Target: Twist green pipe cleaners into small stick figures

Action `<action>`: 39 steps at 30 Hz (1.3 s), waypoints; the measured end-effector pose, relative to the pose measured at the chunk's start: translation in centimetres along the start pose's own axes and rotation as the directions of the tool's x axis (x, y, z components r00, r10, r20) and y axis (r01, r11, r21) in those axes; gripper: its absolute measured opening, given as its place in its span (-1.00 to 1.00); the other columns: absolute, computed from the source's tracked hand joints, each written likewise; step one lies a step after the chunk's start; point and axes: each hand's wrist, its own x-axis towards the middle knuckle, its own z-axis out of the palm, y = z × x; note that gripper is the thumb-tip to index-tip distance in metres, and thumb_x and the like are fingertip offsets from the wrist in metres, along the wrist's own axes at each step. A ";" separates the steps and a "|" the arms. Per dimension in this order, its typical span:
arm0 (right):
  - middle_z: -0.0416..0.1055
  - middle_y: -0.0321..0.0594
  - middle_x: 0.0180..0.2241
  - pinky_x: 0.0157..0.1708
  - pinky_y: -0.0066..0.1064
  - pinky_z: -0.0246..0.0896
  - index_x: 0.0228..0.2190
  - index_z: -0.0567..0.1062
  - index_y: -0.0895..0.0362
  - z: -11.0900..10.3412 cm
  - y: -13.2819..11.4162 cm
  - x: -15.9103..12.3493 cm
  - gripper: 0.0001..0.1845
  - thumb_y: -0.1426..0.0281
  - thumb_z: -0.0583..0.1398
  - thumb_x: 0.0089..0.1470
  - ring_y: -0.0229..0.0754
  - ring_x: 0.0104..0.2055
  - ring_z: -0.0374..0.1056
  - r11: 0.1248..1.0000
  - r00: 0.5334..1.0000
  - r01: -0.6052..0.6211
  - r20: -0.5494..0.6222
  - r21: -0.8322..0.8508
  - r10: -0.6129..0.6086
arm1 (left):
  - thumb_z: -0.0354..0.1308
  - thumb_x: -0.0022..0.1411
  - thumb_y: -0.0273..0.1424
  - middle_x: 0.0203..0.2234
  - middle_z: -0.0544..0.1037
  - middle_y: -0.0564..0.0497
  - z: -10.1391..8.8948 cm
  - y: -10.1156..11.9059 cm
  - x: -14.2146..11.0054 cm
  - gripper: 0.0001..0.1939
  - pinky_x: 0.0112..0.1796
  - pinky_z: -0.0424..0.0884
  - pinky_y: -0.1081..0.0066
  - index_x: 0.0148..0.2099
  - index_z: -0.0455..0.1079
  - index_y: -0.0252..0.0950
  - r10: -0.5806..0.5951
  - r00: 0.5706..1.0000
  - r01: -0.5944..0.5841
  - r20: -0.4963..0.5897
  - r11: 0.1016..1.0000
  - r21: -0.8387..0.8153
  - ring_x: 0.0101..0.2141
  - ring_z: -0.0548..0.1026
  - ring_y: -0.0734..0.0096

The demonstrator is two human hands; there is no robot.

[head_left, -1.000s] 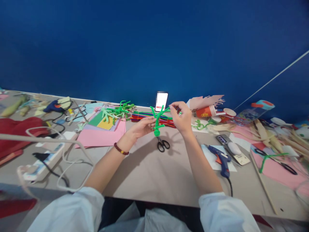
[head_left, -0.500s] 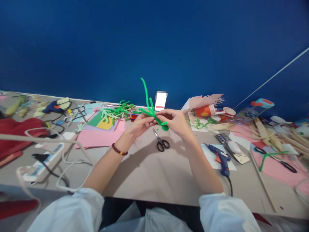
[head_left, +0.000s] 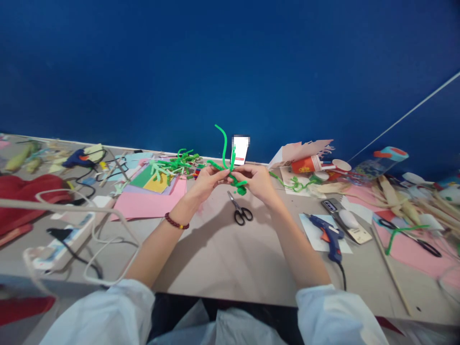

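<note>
Green pipe cleaners (head_left: 225, 148), joined into one bent piece, are held up between both hands above the table. My left hand (head_left: 208, 183) pinches the piece from the left, with a dark red bead bracelet on the wrist. From the right, my right hand (head_left: 257, 181) grips the same piece, its fingertips close to the left ones. One long strand curves upward, and a curled green end hangs below the fingers. The exact joint is hidden by the fingertips. Black-handled scissors (head_left: 240, 209) lie on the table just beneath the hands.
A phone (head_left: 240, 149) with a lit screen leans at the wall. Green pipe cleaners (head_left: 176, 163) lie on coloured paper (head_left: 143, 203) to the left, near a power strip (head_left: 68, 239). A blue glue gun (head_left: 330, 235) and another phone (head_left: 332, 208) are at right.
The green piece has turned in my fingers. Its long strand now bends more to the left at the tip, and both hands have shifted slightly.
</note>
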 end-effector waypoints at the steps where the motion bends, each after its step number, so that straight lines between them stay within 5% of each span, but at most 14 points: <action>1: 0.56 -0.13 -0.37 -0.35 -0.31 0.38 -0.38 0.59 0.15 0.1 0.0 0.0 -0.77 0.25 0.25 -0.03 -0.11 -0.34 0.47 1.000 1.000 0.004 0.003 -0.001 -0.004 | 0.40 -0.08 -0.31 -0.55 0.55 0.01 0.1 0.1 0.0 -0.76 -0.34 0.44 0.39 -0.41 0.50 -0.37 0.007 1.000 -0.007 -0.017 1.000 0.015 -0.51 0.50 0.47; 12: 0.54 -0.17 -0.44 -0.37 -0.32 0.35 -0.47 0.55 0.14 1.0 0.8 0.2 -0.83 0.31 0.20 -0.02 -0.12 -0.37 0.46 0.987 0.994 0.080 -0.062 -0.137 -0.090 | 0.39 -0.09 -0.36 -0.58 0.53 0.00 0.5 0.6 -0.4 -0.79 -0.34 0.48 0.37 -0.48 0.47 -0.40 0.007 0.992 0.005 -0.124 0.995 0.097 -0.52 0.50 0.46; 23: 0.49 -0.22 -0.45 -0.38 -0.37 0.26 -0.50 0.48 0.09 1.3 1.3 0.4 -0.83 0.34 0.14 0.05 -0.18 -0.40 0.39 0.970 0.991 0.123 -0.029 -0.208 -0.132 | 0.41 -0.11 -0.32 -0.61 0.52 0.02 0.1 -0.2 0.1 -0.74 -0.36 0.41 0.43 -0.49 0.44 -0.38 -0.039 0.996 0.038 -0.081 0.999 -0.008 -0.53 0.47 0.50; 30: 0.43 -0.21 -0.44 -0.34 -0.41 0.20 -0.47 0.42 0.12 0.6 1.3 0.7 -0.85 0.42 0.08 0.09 -0.22 -0.39 0.32 0.852 0.944 0.327 0.096 -0.410 -0.316 | 0.46 -0.21 -0.27 -0.63 0.52 0.01 -0.5 -0.9 0.4 -0.67 -0.39 0.38 0.45 -0.51 0.45 -0.40 -0.126 0.991 0.125 -0.032 0.991 -0.044 -0.55 0.46 0.51; 39: 0.45 -0.20 -0.40 -0.30 -0.36 0.25 -0.42 0.43 0.11 0.3 1.5 0.7 -0.85 0.39 0.07 0.11 -0.20 -0.35 0.35 0.891 0.944 0.330 0.128 -0.313 -0.304 | 0.46 -0.20 -0.26 -0.63 0.50 0.02 -0.6 -0.6 0.2 -0.67 -0.37 0.38 0.42 -0.51 0.45 -0.39 -0.129 0.991 0.130 0.026 0.991 -0.044 -0.56 0.44 0.51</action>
